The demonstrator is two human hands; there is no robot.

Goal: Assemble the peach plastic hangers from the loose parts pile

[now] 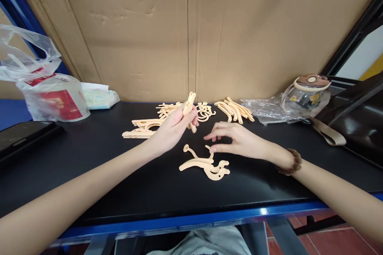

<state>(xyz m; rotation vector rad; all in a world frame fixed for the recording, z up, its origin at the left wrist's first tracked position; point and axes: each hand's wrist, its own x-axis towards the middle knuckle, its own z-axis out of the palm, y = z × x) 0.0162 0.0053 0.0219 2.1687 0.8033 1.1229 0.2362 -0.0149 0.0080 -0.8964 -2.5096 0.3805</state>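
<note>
Raised over the table, my left hand (pixel 175 125) is closed around a slim beige plastic piece (pixel 189 104) with a slot and a forked tip. Its lower end shows below my fingers. My right hand (pixel 236 138) hovers with fingers apart and slightly curled, beside a small group of loose beige parts. In that group lie a long curved arm piece (pixel 191 163), a ring-shaped piece with holes (pixel 214 173) and a thin hook-like piece (pixel 193 152). My right thumb is close to a thin upright end of one part; I cannot tell whether they touch.
Behind my hands are piles of long slotted pieces (pixel 137 132), small hooks (pixel 205 111) and curved arms (pixel 236 109). A bagged roll (pixel 64 101), a tissue pack (pixel 100 99) and a black phone-like device (pixel 25 133) stand left. Right are clear plastic wrap (pixel 263 109), a bottle (pixel 308 97) and a dark bag (pixel 356 119).
</note>
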